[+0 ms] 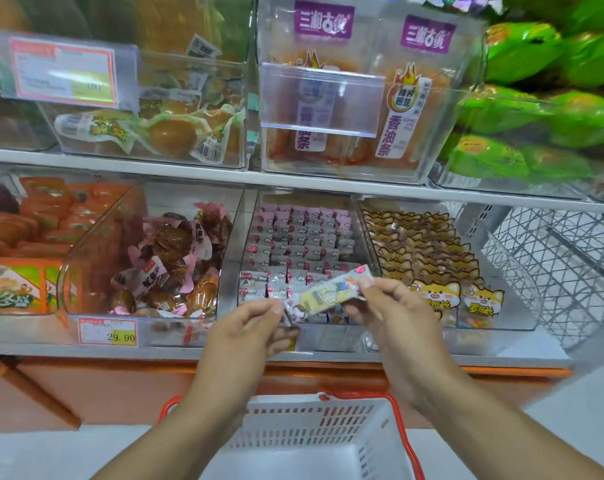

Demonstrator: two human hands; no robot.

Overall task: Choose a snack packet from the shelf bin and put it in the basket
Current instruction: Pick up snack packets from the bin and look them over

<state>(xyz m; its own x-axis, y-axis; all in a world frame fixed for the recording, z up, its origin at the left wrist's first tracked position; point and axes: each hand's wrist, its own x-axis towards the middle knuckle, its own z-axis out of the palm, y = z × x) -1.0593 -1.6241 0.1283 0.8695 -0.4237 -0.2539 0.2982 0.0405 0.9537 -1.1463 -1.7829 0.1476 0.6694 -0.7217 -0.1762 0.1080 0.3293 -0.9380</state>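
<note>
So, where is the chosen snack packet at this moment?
The snack packet is at centre, pinched between left hand and right hand, before the pink-packet bin, above the basket.

Showed up as two bare forearms coming in from the bottom edge, nothing else of the body in shot. No sleeves reaching the wrists, so short-sleeved or rolled well back, couldn't tell which. Left hand (248, 327) and right hand (394, 313) went gloveless. Fingernails (364, 281) looked short and plain.
</note>
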